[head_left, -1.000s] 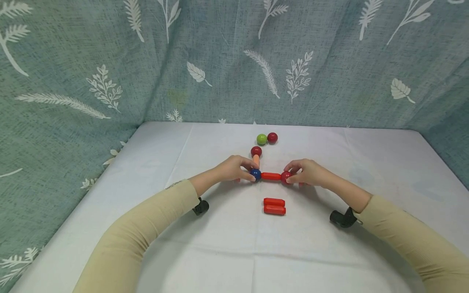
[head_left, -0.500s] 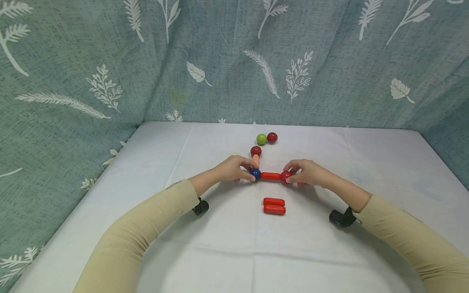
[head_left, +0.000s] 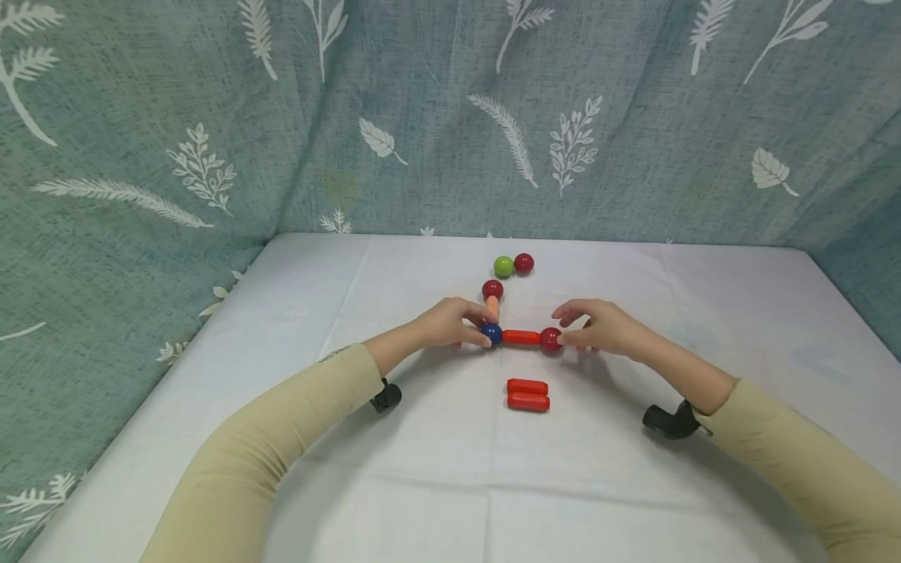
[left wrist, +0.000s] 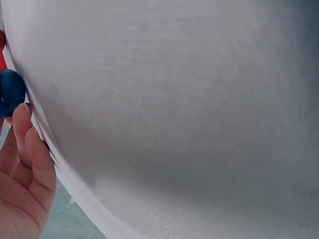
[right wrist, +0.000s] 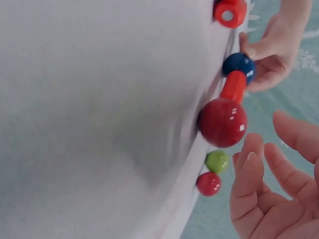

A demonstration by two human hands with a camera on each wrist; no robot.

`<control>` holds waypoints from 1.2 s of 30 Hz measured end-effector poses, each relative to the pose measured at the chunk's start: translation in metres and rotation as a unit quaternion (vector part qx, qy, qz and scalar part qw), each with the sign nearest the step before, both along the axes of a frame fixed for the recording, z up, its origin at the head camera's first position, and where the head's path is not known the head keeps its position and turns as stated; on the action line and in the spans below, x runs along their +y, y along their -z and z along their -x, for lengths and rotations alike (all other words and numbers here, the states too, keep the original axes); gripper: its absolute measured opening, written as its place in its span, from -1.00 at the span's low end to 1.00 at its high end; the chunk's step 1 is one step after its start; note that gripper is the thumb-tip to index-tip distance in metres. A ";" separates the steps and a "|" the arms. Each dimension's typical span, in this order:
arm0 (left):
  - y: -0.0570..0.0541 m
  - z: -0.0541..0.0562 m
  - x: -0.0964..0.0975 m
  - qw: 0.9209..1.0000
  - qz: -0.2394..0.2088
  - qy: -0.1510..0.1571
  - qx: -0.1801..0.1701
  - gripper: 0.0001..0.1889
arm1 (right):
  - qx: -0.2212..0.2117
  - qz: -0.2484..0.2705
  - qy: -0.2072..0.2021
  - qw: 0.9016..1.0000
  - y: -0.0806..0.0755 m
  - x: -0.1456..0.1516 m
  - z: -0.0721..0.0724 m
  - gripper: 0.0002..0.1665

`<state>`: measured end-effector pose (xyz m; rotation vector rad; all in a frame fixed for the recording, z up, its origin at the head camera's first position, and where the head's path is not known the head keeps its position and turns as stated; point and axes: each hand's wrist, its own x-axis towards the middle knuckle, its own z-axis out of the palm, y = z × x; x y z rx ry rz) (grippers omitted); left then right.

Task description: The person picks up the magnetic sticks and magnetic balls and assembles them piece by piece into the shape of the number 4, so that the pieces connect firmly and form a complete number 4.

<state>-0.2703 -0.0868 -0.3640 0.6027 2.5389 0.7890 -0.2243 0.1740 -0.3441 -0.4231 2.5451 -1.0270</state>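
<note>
My left hand pinches a blue ball between thumb and fingers on the table. From that ball a red rod runs right to a red ball, and an orange rod runs back to another red ball. Beside the right-hand red ball, my right hand has its fingers spread apart and holds nothing. The right wrist view shows a gap between these fingers and the red ball. In the left wrist view, the blue ball shows at the left edge by the fingertips.
Two loose red rods lie side by side in front of the joined pieces. A green ball and a dark red ball sit together farther back. A leaf-patterned curtain hangs behind the white-covered table.
My right hand has let go of the right-hand red ball and drawn slightly away to the right, its fingers opening. My left hand stays on the blue ball.
</note>
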 end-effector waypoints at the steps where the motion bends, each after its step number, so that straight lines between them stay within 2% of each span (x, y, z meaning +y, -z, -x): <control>1: 0.000 0.000 0.000 1.000 0.000 0.001 0.001 -0.57 | 0.003 0.005 -0.003 1.000 -0.001 0.000 -0.002 -0.54; 10: 0.000 0.002 0.000 1.000 -0.001 0.004 0.003 -0.56 | 0.005 0.026 -0.051 0.998 0.001 -0.010 -0.021 -0.63; 18: 0.000 0.001 0.000 1.000 0.002 -0.001 -0.008 -0.57 | -0.024 0.005 -0.077 0.997 0.012 -0.025 -0.031 -0.62; 23: 0.000 0.000 0.000 1.000 0.004 0.007 -0.008 -0.57 | -0.005 -0.015 -0.098 0.995 0.015 -0.031 -0.031 -0.65; 28: 0.001 -0.001 0.001 1.000 -0.001 0.006 0.023 -0.56 | -0.003 -0.030 -0.114 0.993 0.015 -0.035 -0.030 -0.66; 32: 0.001 -0.002 0.005 0.997 -0.025 -0.003 0.070 -0.61 | 0.000 -0.037 -0.123 0.992 0.015 -0.038 -0.030 -0.68; 36: -0.001 -0.003 0.015 0.993 -0.033 0.012 0.108 -0.65 | 0.005 -0.042 -0.127 0.991 0.015 -0.039 -0.030 -0.72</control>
